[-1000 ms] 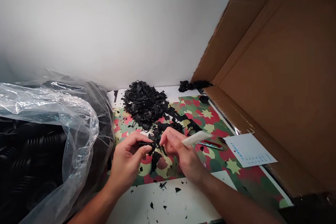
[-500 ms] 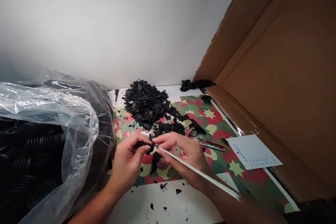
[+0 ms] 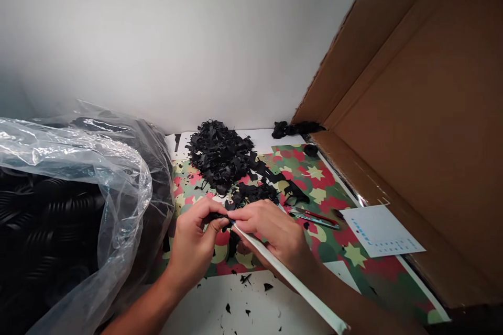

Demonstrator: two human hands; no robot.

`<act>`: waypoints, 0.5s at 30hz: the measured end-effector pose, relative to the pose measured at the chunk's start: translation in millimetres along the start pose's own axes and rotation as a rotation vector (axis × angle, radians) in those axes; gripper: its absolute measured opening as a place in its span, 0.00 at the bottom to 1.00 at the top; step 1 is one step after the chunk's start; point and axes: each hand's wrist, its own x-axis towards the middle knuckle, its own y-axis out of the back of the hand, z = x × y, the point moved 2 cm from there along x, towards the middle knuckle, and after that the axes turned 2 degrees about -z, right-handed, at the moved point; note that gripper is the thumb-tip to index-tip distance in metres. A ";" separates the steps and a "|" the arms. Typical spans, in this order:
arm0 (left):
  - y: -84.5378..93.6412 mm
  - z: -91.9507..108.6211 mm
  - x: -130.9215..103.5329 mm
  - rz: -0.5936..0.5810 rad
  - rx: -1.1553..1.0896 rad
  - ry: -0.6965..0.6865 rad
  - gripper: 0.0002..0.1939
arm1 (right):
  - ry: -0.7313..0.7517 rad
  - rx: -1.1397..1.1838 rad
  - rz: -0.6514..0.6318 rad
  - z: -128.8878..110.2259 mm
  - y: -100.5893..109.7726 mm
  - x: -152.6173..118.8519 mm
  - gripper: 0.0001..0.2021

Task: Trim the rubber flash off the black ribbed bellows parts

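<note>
closest to me, small black scraps (image 3: 268, 287) lie strewn over the white surface (image 3: 204, 306), and the thick end of a long white stick (image 3: 291, 275) slants down above my right forearm. at my left a clear plastic bag (image 3: 128, 167) bulges with ribbed black pieces (image 3: 70, 204). my left hand (image 3: 192, 246) has its thumb and forefinger pinched together on a small dark piece (image 3: 218, 215), mostly hidden by those fingers, held up over the middle of the patterned sheet (image 3: 318, 196). my right hand (image 3: 277, 233) is just beside it, fingers closed around the stick near its narrow end, which points at the dark piece; whether the two touch i can't tell. to the right of my hands lie a slim red-and-silver tool (image 3: 316, 218) and a white card (image 3: 385, 230) with blue marks. past my fingertips sits a heap of black shavings (image 3: 220, 154), with a dark coil (image 3: 310, 150) off to its right and a black bundle (image 3: 298, 128) farther back, near tall brown cardboard (image 3: 412, 131) and the pale wall (image 3: 176, 36).
</note>
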 end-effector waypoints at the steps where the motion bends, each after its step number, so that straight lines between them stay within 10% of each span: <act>1: -0.1 0.0 0.0 0.000 -0.001 0.006 0.06 | -0.002 0.002 0.013 0.8 -1.2 -1.1 0.08; 15: -0.7 1.0 0.4 0.018 -0.030 0.035 0.05 | 0.077 -0.152 -0.071 -11.1 1.7 2.2 0.09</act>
